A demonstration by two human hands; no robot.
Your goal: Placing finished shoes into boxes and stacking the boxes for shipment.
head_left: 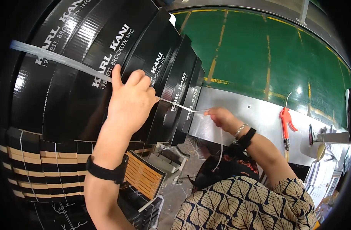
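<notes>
A row of black shoe boxes with white lettering rises on the left, stacked tightly together. A translucent white plastic strap runs across them, flat at the far left and twisted thin toward the right. My left hand rests against the boxes with its fingers bent and the thumb and fingers gripping the strap. Right of the stack, my right hand pinches the strap, which is drawn taut between my hands. The strap's loose tail hangs below the right hand.
A metal bench edge borders a green belt with yellow lines. A red air gun lies on the metal at right. More strapped boxes are stacked lower left, beside a slatted wooden panel.
</notes>
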